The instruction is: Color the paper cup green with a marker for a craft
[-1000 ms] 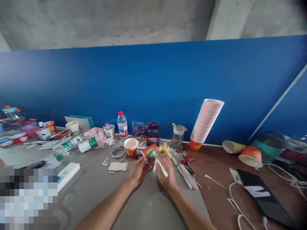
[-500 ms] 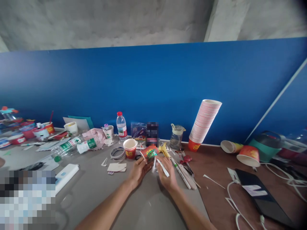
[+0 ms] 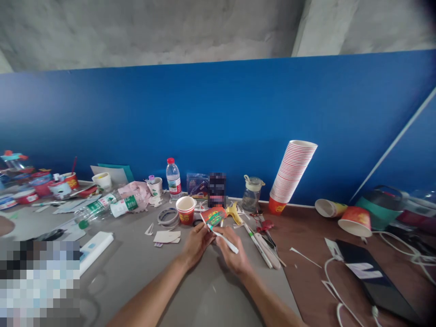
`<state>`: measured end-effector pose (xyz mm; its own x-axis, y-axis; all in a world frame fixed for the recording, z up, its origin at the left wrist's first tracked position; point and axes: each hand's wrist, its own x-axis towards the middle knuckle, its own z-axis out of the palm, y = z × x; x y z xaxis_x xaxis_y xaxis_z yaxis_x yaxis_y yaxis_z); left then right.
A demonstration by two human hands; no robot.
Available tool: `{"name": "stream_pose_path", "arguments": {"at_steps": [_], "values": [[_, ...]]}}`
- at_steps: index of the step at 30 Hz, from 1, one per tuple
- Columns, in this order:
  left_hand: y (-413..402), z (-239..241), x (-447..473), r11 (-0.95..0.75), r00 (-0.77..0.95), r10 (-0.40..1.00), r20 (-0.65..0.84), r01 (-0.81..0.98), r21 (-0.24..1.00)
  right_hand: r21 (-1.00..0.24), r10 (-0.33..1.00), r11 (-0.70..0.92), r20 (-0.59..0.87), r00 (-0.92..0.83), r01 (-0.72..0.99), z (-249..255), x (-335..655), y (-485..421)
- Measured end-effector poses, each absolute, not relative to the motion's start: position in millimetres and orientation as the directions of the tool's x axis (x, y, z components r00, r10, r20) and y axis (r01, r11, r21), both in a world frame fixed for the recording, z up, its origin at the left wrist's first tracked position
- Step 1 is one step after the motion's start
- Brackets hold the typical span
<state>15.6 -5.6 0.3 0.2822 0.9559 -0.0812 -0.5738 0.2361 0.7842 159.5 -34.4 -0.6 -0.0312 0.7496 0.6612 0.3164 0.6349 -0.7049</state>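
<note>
My left hand (image 3: 197, 243) and my right hand (image 3: 231, 252) meet over the grey table (image 3: 136, 272). Between the left fingers sits a flattened red paper cup piece (image 3: 214, 216) with green and yellow print. A white pen-like tool (image 3: 225, 241) lies across my right hand, its tip pointing at the cup piece. An upright red paper cup (image 3: 185, 210) stands just behind my left hand. A roll of tape (image 3: 168, 216) lies to its left.
A tall leaning stack of red paper cups (image 3: 292, 175) stands at the blue wall. Water bottles (image 3: 173, 178), a glass jar (image 3: 252, 193), tipped cups (image 3: 354, 219), a dark tablet (image 3: 371, 277) with white cables and paper scraps surround the hands. Another person's hand (image 3: 6, 225) shows at the left edge.
My right hand has drawn in toward the left one, and the white tool has tilted so its tip reaches the red cup piece. The view shifted slightly.
</note>
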Motion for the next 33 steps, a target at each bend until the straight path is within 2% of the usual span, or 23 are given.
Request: {"name": "stream_pose_path", "arguments": {"at_steps": [6, 11, 15, 20, 25, 33], "values": [[-4.7, 3.3, 12.8, 0.301, 0.292, 0.945, -0.146, -0.603, 0.739, -0.680, 0.725, 0.631, 0.688, 0.026, 0.373, -0.7, 160.2, -33.4], [-1.7, -0.6, 11.6, 0.273, 0.275, 0.955, -0.114, -0.654, 0.705, -0.688, 0.751, 0.643, 0.652, -0.102, 0.336, 1.2, 155.4, -36.0], [-2.0, -0.4, 10.9, 0.306, 0.296, 0.945, -0.140, -0.644, 0.702, -0.696, 0.747, 0.635, 0.664, -0.037, 0.335, 1.5, 154.2, -36.0], [-2.3, 2.5, 10.2, 0.285, 0.279, 0.953, -0.119, -0.685, 0.670, -0.684, 0.763, 0.625, 0.637, -0.111, 0.375, 3.0, 159.2, -35.6], [-0.9, 1.0, 9.1, 0.302, 0.304, 0.945, -0.121, -0.667, 0.681, -0.678, 0.738, 0.651, 0.671, -0.074, 0.342, 5.3, 159.1, -36.2], [-0.9, 1.5, 8.9, 0.309, 0.309, 0.943, -0.123, -0.674, 0.671, -0.704, 0.762, 0.632, 0.642, -0.090, 0.324, 1.9, 158.6, -35.4]]}}
